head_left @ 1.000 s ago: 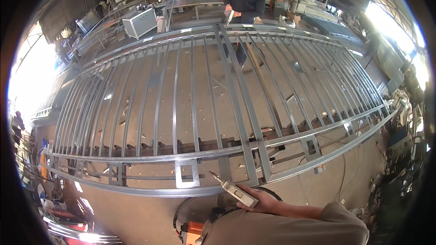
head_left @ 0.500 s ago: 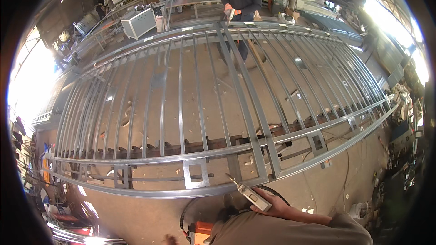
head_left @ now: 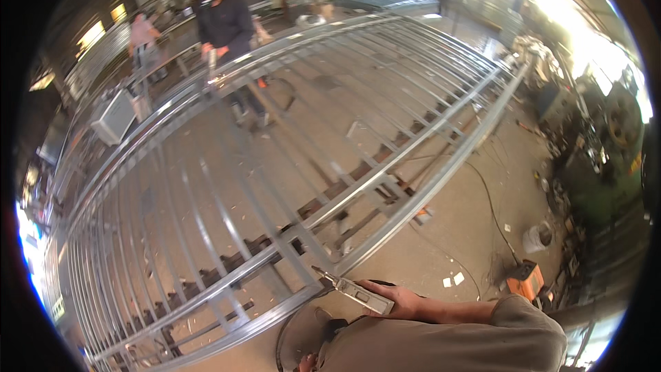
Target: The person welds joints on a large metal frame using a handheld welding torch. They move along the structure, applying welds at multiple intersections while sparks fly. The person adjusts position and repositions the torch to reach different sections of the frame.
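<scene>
My right hand (head_left: 399, 301) is closed around a grey, box-bodied welding gun (head_left: 363, 295). The gun's narrow nozzle points up and left, close to the near corner of a large silver metal gate frame (head_left: 282, 300). Whether the tip touches the metal, I cannot tell. At the bottom edge shows a small part of my left hand (head_left: 308, 363); its fingers are mostly cut off. Long parallel bars (head_left: 224, 210) run across the frame, blurred by motion.
Across the frame, a co-worker in dark clothes (head_left: 231, 24) holds a tool with bright sparks at its tip. Another person in pink (head_left: 143, 34) stands farther back. To the right are an orange box (head_left: 525, 280), a white bucket (head_left: 537, 238) and a floor cable (head_left: 492, 213).
The view has swung right and tilted, so the frame slants and the orange box on the right appears. Sparks now show at the co-worker's tool. My right hand keeps the welding gun.
</scene>
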`<state>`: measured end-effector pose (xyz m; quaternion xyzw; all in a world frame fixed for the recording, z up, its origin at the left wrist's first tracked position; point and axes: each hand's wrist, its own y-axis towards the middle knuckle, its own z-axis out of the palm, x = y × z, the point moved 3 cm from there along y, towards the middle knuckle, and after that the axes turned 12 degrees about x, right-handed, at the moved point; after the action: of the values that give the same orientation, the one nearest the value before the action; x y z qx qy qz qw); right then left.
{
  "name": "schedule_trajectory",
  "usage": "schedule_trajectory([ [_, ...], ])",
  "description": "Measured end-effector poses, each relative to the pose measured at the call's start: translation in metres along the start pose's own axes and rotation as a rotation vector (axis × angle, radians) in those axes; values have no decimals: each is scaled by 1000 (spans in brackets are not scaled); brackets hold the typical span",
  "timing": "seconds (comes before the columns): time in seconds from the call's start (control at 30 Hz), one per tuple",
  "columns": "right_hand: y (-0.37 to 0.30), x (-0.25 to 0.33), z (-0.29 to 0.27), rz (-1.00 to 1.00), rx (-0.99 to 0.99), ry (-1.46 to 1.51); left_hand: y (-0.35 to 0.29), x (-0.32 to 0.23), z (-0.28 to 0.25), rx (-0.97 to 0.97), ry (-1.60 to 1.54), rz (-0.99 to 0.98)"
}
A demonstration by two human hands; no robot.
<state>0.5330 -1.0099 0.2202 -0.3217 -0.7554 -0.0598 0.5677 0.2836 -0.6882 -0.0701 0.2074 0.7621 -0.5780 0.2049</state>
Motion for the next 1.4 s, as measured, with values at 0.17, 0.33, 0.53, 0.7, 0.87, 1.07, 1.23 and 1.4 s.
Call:
schedule_trajectory([
  [0.17,-63,-41,-67,80,-174,160,-33,-85,68,68,-111,-6],
  [0.33,-127,-70,-152,-88,-496,-144,-72,-195,112,123,18,7],
  [0.53,-175,-60,-241,-302,-710,539,-85,-347,208,623,144,541],
  [0.7,-187,-29,-309,-488,-917,634,-80,-430,313,851,448,910],
  [0.87,-169,3,-409,-654,-428,784,-29,-437,351,1301,398,593],
  [1.07,-101,27,-519,-712,-381,1031,42,-380,347,568,349,871],
  [1.23,-40,45,-579,-661,-309,930,61,-322,344,255,238,652],
  [1.4,17,58,-628,-603,-211,835,57,-316,376,23,169,561],
])
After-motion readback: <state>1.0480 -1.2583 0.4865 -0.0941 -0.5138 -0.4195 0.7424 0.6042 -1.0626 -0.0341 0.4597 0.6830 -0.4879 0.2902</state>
